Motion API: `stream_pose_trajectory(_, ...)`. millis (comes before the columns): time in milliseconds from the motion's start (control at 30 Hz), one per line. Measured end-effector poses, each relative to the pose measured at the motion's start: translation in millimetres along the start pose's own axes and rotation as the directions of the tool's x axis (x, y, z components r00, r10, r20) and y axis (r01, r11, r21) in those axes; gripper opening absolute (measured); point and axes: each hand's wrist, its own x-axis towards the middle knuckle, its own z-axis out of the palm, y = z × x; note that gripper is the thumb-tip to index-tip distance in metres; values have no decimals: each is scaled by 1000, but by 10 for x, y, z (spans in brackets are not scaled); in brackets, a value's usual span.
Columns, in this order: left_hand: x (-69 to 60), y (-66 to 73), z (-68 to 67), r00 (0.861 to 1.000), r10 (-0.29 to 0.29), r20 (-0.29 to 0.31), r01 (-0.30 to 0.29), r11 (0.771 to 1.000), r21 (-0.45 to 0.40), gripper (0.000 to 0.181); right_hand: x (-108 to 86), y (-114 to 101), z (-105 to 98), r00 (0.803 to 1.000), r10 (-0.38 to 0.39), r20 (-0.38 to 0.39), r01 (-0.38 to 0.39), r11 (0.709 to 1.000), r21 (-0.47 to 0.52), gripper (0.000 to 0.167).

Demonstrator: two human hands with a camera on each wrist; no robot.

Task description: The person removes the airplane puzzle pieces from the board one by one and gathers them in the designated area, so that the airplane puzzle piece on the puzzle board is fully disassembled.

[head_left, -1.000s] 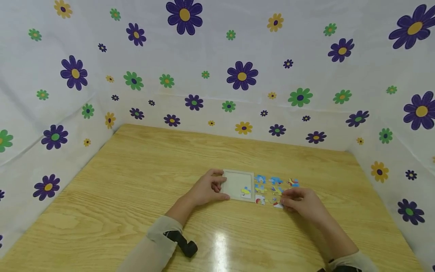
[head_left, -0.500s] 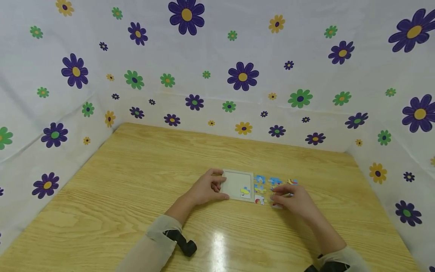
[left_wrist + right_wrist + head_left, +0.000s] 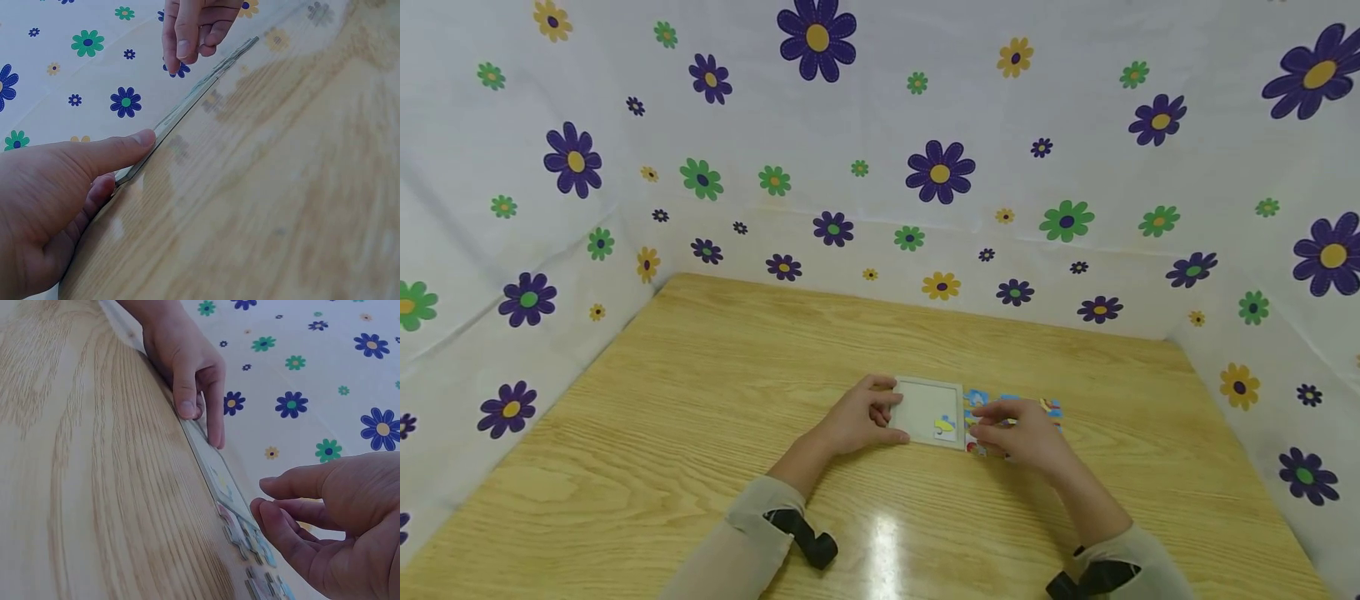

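Note:
My left hand (image 3: 859, 417) grips the left side of a pale square puzzle tray (image 3: 921, 407), thumb at the near corner and fingers along the far-left edge. One yellow, blue and white jigsaw piece (image 3: 945, 427) lies in the tray's near right corner. My right hand (image 3: 1028, 432) hovers just right of the tray, over loose jigsaw pieces (image 3: 977, 397) that it partly covers. In the right wrist view, the thumb and fingers of the right hand (image 3: 337, 519) are slightly bent, with nothing visible between their tips.
The loose pieces lie in rows against the tray's right side; a red, yellow and blue piece (image 3: 1051, 406) is at the far right. A wood-grain table (image 3: 737, 358) carries everything. White cloth walls (image 3: 880, 108) with printed flowers enclose its back and sides.
The right hand has moved left over the loose pieces, from the near right ones to beside the tray's right edge. The left hand and the tray have stayed put.

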Motion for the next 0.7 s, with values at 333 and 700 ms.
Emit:
stream_pose_trajectory(333, 18, 10, 16, 1000, 5, 0, -5, 1000, 10, 68, 127, -78, 139, 999, -27, 27, 26, 1000, 16, 38)
stream_pose_trajectory(700, 6, -1, 13, 1000, -1, -3, 1, 1000, -18, 70, 213, -94, 393, 996, -84, 25, 84, 996, 4, 29)
